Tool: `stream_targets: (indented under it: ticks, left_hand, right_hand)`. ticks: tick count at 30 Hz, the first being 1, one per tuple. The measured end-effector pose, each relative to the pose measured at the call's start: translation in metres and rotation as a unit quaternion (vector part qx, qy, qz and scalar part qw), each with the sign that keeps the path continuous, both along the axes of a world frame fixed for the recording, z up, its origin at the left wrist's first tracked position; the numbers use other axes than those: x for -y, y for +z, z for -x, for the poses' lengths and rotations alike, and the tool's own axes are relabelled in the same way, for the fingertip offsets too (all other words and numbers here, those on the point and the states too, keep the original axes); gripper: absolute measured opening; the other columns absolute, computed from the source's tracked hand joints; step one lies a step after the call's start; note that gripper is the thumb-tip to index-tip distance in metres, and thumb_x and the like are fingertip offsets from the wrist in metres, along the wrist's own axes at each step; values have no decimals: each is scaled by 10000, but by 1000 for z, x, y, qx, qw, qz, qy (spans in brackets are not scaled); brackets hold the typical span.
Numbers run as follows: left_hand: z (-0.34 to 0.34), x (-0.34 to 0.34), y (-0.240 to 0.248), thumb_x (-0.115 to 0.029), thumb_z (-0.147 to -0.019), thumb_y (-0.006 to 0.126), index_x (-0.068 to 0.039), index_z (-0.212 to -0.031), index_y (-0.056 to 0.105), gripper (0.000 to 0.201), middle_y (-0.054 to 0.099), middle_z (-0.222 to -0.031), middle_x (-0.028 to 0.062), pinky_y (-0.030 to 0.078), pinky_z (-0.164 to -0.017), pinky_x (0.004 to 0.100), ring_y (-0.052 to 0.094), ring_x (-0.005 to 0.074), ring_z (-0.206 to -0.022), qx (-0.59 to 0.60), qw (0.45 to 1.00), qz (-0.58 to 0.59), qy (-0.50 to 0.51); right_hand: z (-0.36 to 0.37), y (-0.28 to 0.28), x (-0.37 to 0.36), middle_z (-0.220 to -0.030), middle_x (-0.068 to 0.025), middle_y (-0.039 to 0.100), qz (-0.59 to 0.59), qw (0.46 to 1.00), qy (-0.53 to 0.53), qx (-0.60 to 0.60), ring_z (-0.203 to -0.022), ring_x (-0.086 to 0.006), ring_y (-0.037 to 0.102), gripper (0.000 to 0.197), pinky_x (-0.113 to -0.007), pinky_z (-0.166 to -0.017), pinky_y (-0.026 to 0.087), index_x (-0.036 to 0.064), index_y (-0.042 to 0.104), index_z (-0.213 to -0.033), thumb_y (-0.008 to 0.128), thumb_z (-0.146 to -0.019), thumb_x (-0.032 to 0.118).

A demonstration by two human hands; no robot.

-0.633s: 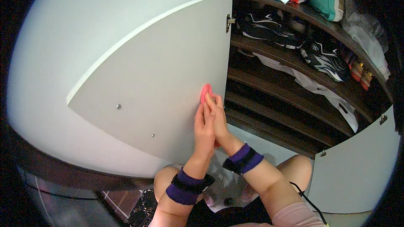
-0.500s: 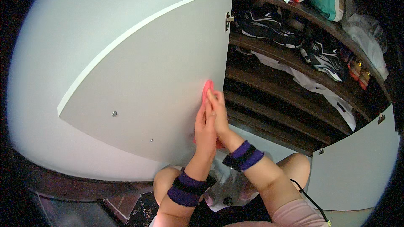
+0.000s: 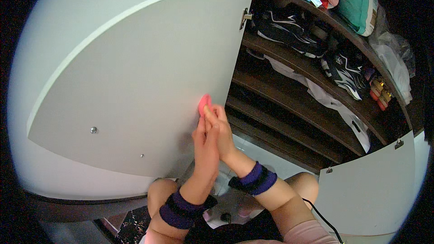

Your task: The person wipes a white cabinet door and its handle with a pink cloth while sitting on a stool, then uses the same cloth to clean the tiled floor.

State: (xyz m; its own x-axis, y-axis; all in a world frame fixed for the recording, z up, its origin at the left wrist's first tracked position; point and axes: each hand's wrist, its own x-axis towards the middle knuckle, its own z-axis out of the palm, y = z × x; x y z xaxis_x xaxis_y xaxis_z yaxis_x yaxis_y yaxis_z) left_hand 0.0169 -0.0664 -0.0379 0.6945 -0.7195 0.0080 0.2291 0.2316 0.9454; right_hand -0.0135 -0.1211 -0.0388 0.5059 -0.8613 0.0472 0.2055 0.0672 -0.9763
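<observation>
A pink cloth (image 3: 205,104) is pressed against the inner face of the white cabinet door (image 3: 144,68), near the door's hinge-side edge. My right hand (image 3: 223,133) holds it, fingers closed together over it. My left hand (image 3: 206,147) lies tight alongside the right one, its fingers also together and pressing toward the cloth. Only the cloth's upper end shows above the fingertips; the palms hide the rest. Both wrists wear dark purple and black bands, the right wristband (image 3: 254,178) lying near my knee.
To the right, dark shelves (image 3: 280,92) hold black-and-white sports shoes (image 3: 289,31) and a white plastic bag (image 3: 334,99). A green package (image 3: 357,4) and folded cloths stand on top. A second white door (image 3: 368,190) hangs open at lower right. A metal hinge (image 3: 244,19) juts from the near door.
The view has shifted, so the doors and shelves appear turned and farther left. Both hands and the cloth sit slightly lower along the door's edge, still pressed to it.
</observation>
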Motion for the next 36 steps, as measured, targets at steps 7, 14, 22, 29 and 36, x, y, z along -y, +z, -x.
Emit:
stream_targets:
  ticks: [7, 14, 22, 29, 36]
  left_hand:
    - [4, -4, 5, -238, -889, 474, -7, -1303, 413, 478, 543, -1139, 82, 384, -912, 294, 508, 199, -1031, 197, 978, -44, 52]
    - [8, -10, 22, -215, -884, 475, -15, -1273, 450, 438, 544, -1125, 71, 398, -873, 269, 505, 162, -1016, -115, 985, -34, -121]
    - [11, -13, 27, -176, -882, 499, 4, -1247, 460, 408, 509, -1021, 81, 374, -854, 258, 471, 150, -969, 50, 997, 6, -50]
    - [5, -32, 46, -166, -888, 508, -11, -1218, 483, 366, 502, -967, 32, 383, -824, 236, 476, 111, -863, -95, 993, 30, -59]
    - [8, -28, 50, -193, -853, 528, -28, -1241, 467, 426, 558, -1045, 58, 420, -755, 235, 521, 122, -930, -159, 985, -11, -61]
  right_hand:
    - [0, 9, -11, -842, -12, 441, -120, 992, 5, 32, -740, -102, 405, 336, -231, -654, 355, 53, 477, -927, 486, -908, 389]
    - [11, -7, 13, -853, 1, 431, -117, 990, -21, 76, -749, -86, 388, 249, -224, -667, 358, 65, 471, -932, 513, -911, 309]
    - [15, -7, 14, -948, -26, 499, 209, 973, -94, -31, -805, -102, 453, 158, -216, -722, 392, -6, 574, -1011, 516, -906, 97]
    - [-4, 24, -10, -964, -25, 510, 171, 980, -53, -84, -802, -96, 462, 163, -205, -694, 397, -20, 567, -1007, 510, -909, 98]
    - [13, 6, 3, -898, -76, 524, 294, 947, -73, -105, -775, -165, 501, 212, -251, -682, 416, -28, 559, -1041, 504, -904, 124]
